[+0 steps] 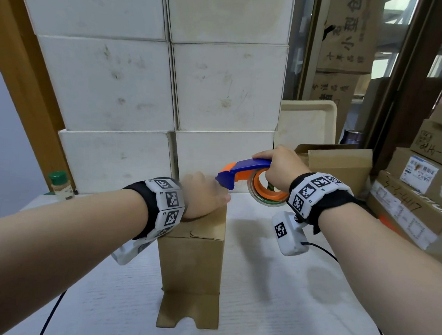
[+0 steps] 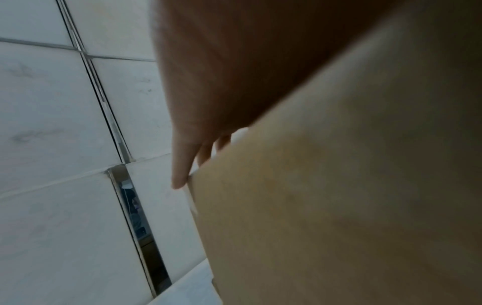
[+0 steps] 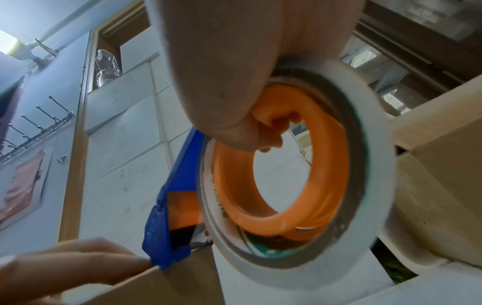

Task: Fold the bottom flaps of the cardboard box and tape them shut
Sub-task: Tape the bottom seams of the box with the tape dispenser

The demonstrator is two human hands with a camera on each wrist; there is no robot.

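While the left hand (image 1: 204, 195) pressed flat on the cardboard box (image 1: 193, 244) mid-tabletop, the right hand (image 1: 282, 167) gripped the tape dispenser (image 1: 242, 174), its blade at the box's far right edge, beside the left fingertips.

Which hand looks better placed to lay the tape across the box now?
The right hand: it already grips the tape dispenser, whose blue nose sits at the cardboard box top edge. The left hand presses the flaps down.

Both forearms are bare. Each wrist wears a black fabric strap (image 1: 340, 201) under a band of white blocks (image 1: 170, 205) printed with black square markers. A white camera pod (image 1: 289, 232) hangs below each wrist, trailing a thin black cable (image 1: 320, 249).
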